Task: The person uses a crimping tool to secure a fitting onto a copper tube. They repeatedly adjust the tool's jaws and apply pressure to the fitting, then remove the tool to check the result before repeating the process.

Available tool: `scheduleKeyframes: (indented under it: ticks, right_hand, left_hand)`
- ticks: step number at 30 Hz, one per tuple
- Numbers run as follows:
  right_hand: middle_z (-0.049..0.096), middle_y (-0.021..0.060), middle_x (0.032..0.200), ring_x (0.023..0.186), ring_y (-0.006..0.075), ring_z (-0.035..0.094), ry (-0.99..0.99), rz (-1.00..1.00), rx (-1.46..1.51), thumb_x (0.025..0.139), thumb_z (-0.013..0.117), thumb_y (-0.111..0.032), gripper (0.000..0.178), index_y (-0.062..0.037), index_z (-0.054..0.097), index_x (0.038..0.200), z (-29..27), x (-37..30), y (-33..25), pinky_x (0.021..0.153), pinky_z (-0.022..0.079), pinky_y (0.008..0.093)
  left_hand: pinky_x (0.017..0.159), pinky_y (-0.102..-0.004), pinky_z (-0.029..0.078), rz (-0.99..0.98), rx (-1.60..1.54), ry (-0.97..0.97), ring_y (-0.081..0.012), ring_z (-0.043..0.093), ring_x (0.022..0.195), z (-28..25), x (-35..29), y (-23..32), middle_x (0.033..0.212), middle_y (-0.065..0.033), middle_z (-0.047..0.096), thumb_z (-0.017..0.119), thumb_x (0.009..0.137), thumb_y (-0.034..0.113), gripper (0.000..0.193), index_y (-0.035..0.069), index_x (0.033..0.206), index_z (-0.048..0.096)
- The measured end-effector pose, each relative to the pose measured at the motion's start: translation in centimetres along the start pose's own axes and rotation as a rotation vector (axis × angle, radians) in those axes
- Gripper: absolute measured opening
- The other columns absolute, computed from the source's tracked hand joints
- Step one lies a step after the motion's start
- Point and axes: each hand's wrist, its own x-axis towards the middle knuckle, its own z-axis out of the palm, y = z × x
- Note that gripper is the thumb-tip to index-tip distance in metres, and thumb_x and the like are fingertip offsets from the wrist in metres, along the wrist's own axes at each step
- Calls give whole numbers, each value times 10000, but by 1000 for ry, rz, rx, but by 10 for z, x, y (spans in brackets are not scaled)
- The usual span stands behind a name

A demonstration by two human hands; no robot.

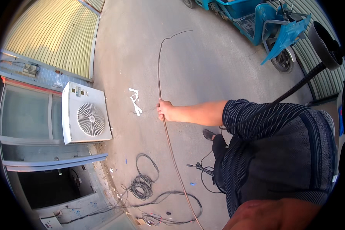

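Note:
My right hand is closed round a long, thin brown cable, with the arm reaching across from the right. Beyond my fist the cable runs on and bends to a thin dark tip over the ground. Its other part slants down past the lower edge of the view. Of my left arm, only a blurred patch of bare skin shows at the lower right; the left hand is out of view.
Black cable coils lie on the concrete by the wall, with more loops lower down. A white outdoor air-conditioner unit stands at left. White strips lie near my hand. A blue three-wheeled cart is parked at upper right.

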Motion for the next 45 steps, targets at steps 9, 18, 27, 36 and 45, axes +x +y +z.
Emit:
scheduleKeyframes:
  ticks: [9, 18, 27, 36, 45]
  right_hand:
    - [639, 18, 865, 788, 136, 571, -116, 79, -559, 1010, 564, -417, 317, -111, 630, 1066, -5, -23, 43, 657, 455, 323]
    - [600, 37, 818, 730, 162, 595, -223, 35, -47, 1039, 521, -381, 332, -63, 555, 950, 30, 73, -148, 638, 529, 350]
    - [411, -2, 662, 516, 132, 388, -101, -458, 270, 1082, 387, -412, 347, -129, 466, 897, 80, 218, -503, 449, 374, 319]
    - [561, 51, 693, 576, 174, 572, -219, -232, 17, 1080, 416, -374, 310, -113, 495, 934, 134, 189, -372, 509, 480, 348]
    - [417, -49, 664, 531, 87, 451, -114, -1088, -98, 1027, 563, -447, 343, -119, 489, 956, 81, 48, -653, 529, 479, 311]
  left_hand:
    - [938, -448, 510, 286, -59, -12, -404, 618, 1123, 86, 157, 188, 1250, -301, 622, 487, 1057, 366, 533, -127, 1236, 582]
    - [521, -428, 356, 586, 48, -400, -219, 423, 545, 150, 148, 428, 597, -160, 547, 591, 974, 267, 425, -84, 734, 586]
    - [580, -460, 393, 571, 122, -169, -311, 488, 629, 119, 162, 496, 678, -190, 593, 579, 976, 265, 375, -65, 799, 599]
    - [668, -473, 496, 1043, 181, -400, -392, 650, 728, 280, 252, 700, 781, -228, 670, 543, 996, 273, 354, -53, 895, 636]
    - [613, -317, 428, 879, -57, -925, -143, 499, 630, 345, 267, 640, 647, -38, 532, 464, 1060, 332, 472, 14, 724, 552]
